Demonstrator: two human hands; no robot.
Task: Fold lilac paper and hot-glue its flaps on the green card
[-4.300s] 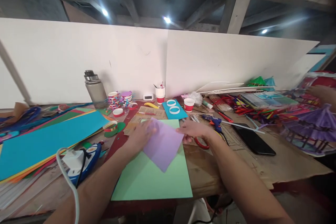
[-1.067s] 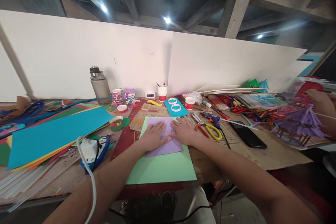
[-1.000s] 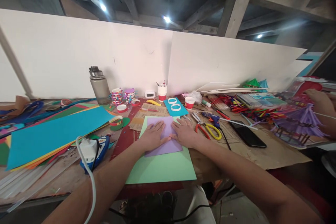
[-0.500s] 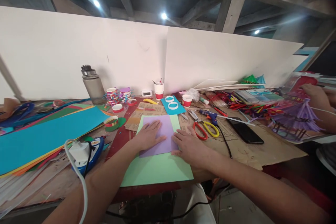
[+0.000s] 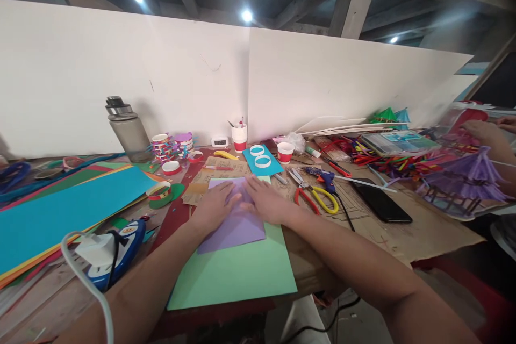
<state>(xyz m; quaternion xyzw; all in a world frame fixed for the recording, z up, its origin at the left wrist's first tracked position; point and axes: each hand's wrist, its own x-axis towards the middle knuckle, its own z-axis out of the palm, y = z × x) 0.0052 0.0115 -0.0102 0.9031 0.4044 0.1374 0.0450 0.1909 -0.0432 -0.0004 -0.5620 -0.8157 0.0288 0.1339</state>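
Note:
A purple sheet of paper (image 5: 236, 234) lies on a larger light green sheet (image 5: 242, 277) in front of me. My left hand (image 5: 213, 205) rests flat on the purple sheet's left part, fingers stretched forward. Across its upper right part lies my right hand (image 5: 266, 200), palm down with the fingers extended. Both hands are open and press on the paper, their thumbs close together near the middle. The far edge of the purple sheet is partly hidden under the fingers.
Right of the sheets lie pliers with red and yellow handles (image 5: 325, 200), a blue glue gun (image 5: 320, 174) and a black phone (image 5: 381, 201). Blue paper (image 5: 72, 207) and a power strip (image 5: 131, 250) are at left. Another person's hand (image 5: 479, 131) is at far right.
My right hand has moved from the purple sheet's right edge up and left onto its upper part. My left hand stays flat on the sheet. The camera view has shifted slightly.

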